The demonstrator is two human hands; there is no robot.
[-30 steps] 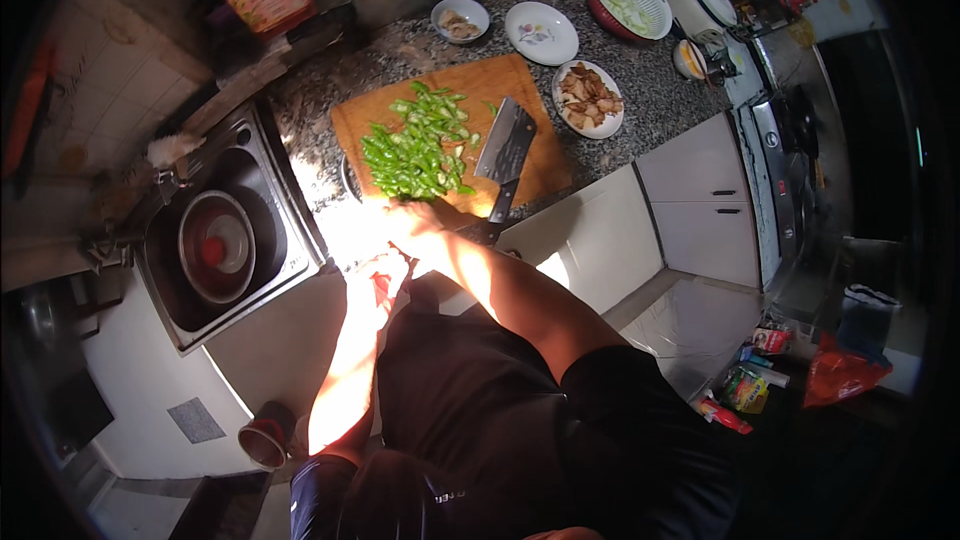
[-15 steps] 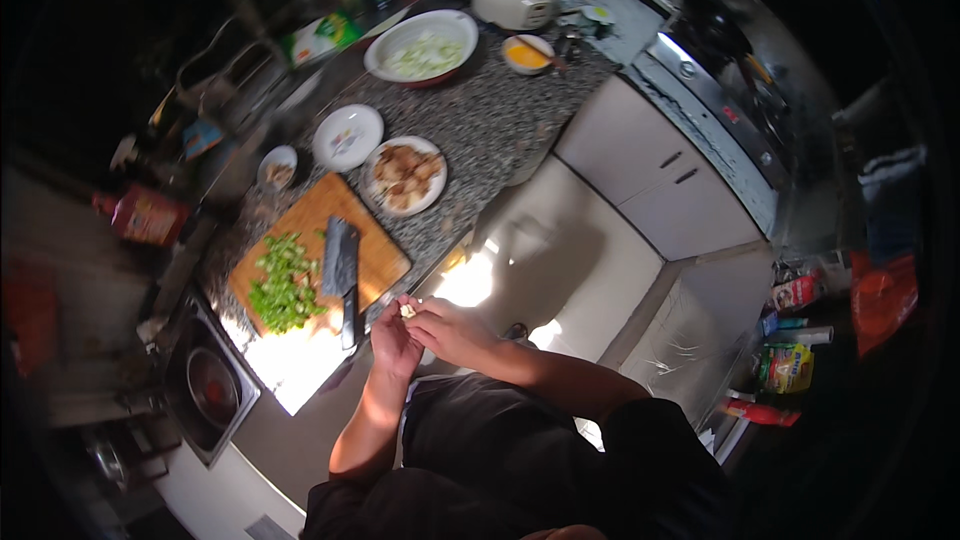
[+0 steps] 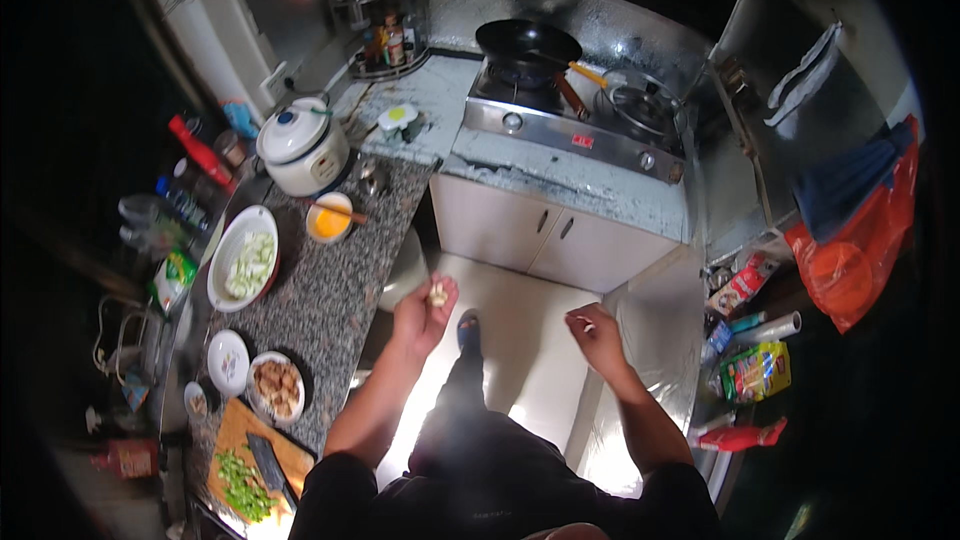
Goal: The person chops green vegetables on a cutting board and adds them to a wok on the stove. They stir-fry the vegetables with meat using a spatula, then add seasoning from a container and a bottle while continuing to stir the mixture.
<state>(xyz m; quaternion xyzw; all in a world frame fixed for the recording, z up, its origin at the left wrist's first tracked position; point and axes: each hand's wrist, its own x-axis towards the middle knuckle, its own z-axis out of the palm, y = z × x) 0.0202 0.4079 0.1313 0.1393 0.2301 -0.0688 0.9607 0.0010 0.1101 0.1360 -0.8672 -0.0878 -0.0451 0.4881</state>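
Note:
My left hand (image 3: 424, 316) is raised beside the counter's edge, its fingers curled around a few small pale pieces (image 3: 437, 295) that look like garlic cloves. Out to the right, above the floor, my right hand (image 3: 596, 336) is closed, with fingertips drawn together. Whether something tiny is pinched there is too small to make out. On the granite counter (image 3: 330, 330), to the left, lies a wooden cutting board (image 3: 292, 456) with chopped green vegetable (image 3: 243, 488) and a cleaver (image 3: 268, 462). A plate of browned pieces (image 3: 277, 387) stands just beyond the board.
A white plate (image 3: 229, 363), a small bowl (image 3: 196, 399), a basin of pale green slices (image 3: 249, 262), a bowl of beaten egg (image 3: 329, 220) and a rice cooker (image 3: 300, 152) line the counter. A wok (image 3: 527, 44) sits on the gas stove (image 3: 520, 120). An orange bag (image 3: 850, 265) hangs right.
My body and view have turned right, from the cutting board toward the stove. My hands were together; now they are apart, the pale pieces in the left.

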